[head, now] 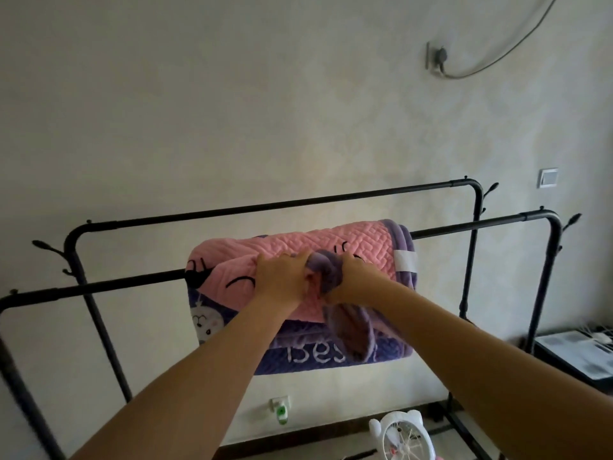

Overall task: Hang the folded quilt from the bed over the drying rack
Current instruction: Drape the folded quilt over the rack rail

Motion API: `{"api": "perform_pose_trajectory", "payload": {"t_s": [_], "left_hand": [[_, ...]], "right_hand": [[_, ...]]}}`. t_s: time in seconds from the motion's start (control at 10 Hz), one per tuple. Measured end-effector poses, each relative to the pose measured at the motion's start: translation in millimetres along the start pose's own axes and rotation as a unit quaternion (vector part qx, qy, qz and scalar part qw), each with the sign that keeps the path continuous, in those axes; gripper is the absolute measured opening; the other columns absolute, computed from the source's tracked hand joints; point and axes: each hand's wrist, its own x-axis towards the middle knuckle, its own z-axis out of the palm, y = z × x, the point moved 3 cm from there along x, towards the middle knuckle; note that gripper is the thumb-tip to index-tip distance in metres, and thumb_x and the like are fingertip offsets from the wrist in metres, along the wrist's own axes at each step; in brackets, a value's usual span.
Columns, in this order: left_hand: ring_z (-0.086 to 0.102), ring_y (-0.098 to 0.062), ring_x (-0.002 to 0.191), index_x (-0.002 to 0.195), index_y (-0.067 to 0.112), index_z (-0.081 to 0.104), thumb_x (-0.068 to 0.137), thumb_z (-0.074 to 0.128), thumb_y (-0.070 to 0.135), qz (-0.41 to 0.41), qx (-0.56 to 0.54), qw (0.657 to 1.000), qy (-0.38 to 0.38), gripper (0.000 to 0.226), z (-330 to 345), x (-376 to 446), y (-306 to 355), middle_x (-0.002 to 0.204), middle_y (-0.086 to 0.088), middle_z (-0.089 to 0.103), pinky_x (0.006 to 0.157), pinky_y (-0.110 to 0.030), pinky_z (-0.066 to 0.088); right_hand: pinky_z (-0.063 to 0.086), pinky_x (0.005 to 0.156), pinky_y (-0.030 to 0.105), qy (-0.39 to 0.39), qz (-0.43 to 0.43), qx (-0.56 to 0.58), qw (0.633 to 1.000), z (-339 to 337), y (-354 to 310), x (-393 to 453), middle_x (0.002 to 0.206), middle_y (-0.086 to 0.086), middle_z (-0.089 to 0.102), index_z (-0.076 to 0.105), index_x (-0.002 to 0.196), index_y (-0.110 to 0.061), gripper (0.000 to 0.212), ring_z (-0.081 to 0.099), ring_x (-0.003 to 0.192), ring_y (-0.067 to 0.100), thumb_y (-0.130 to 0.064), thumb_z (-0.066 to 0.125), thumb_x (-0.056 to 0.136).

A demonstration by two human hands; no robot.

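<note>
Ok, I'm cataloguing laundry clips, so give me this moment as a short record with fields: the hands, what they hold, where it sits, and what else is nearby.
left hand: grips the purple cloth, fingers curled
right hand: grips the same cloth, close beside the other hand
cloth state: bunched between the hands, one end hanging down
blanket: pink and purple, draped over the front rail
rack: black, two rails, standing by the wall
nearby: white fan, low right
</note>
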Motion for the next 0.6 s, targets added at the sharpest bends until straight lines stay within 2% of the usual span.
{"api": "perform_pose_trajectory", "payload": {"t_s": [0.1,0.2,0.3,0.4,0.5,0.6], "left_hand": [[0.062,-0.034,0.104,0.146,0.028,0.032,0.099,0.035,0.038,-0.054,-0.047,0.996,-0.049,0.048,-2.8,9.4,-5.9,0.120,-0.012,0.064,0.095,-0.046,0.042],[0.063,-0.035,0.102,0.145,0.028,0.031,0.100,0.034,0.037,-0.081,-0.062,0.994,-0.044,0.046,-7.9,12.4,-8.6,0.122,-0.015,0.063,0.087,-0.042,0.046],[0.063,-0.034,0.101,0.146,0.026,0.029,0.102,0.031,0.037,-0.080,-0.068,0.994,-0.040,0.046,-11.9,7.5,-6.1,0.121,-0.015,0.064,0.086,-0.042,0.045],[0.063,-0.033,0.097,0.145,0.024,0.031,0.102,0.031,0.039,-0.075,-0.073,0.994,-0.016,0.046,-12.8,1.7,-6.2,0.117,-0.012,0.065,0.086,-0.043,0.045],[0.063,-0.032,0.097,0.146,0.021,0.028,0.100,0.033,0.044,-0.039,-0.014,0.999,-0.003,0.052,-14.5,-2.7,-5.8,0.118,-0.008,0.064,0.085,-0.041,0.044],[0.061,-0.028,0.101,0.143,0.023,0.033,0.099,0.034,0.038,0.013,0.014,1.000,0.001,0.046,-20.7,-7.7,1.2,0.120,-0.003,0.062,0.090,-0.041,0.044]], "right_hand": [[0.034,0.105,0.061,-0.005,0.086,-0.131,0.988,10.6,11.8,-22.4,0.137,0.010,0.042,0.023,0.143,-0.016,0.093,0.044,0.127,0.038,-0.042,0.074,0.071],[0.041,0.101,0.050,0.039,0.138,-0.116,0.983,7.1,27.1,-32.7,0.136,0.011,0.045,0.030,0.140,-0.014,0.063,0.046,0.126,0.035,-0.029,0.059,0.087],[0.045,0.078,0.036,0.050,0.111,-0.091,0.988,-1.2,33.7,-32.4,0.111,0.011,0.060,0.053,0.113,-0.013,0.023,0.060,0.103,0.031,-0.019,0.046,0.093],[0.034,0.053,0.027,0.060,0.109,-0.077,0.989,-17.0,28.4,-30.9,0.070,0.003,0.042,0.044,0.071,-0.017,0.023,0.041,0.059,0.020,-0.014,0.043,0.094],[0.020,0.039,0.015,0.158,0.057,-0.146,0.975,-28.1,11.1,-16.6,0.064,0.009,0.031,0.026,0.062,-0.014,0.034,0.021,0.048,0.009,-0.022,0.036,0.094],[0.036,0.053,0.016,0.016,-0.285,0.368,0.885,-20.4,-20.3,4.9,0.093,0.033,0.050,0.045,0.091,0.006,0.054,0.046,0.056,0.015,-0.048,0.035,0.087]]}}
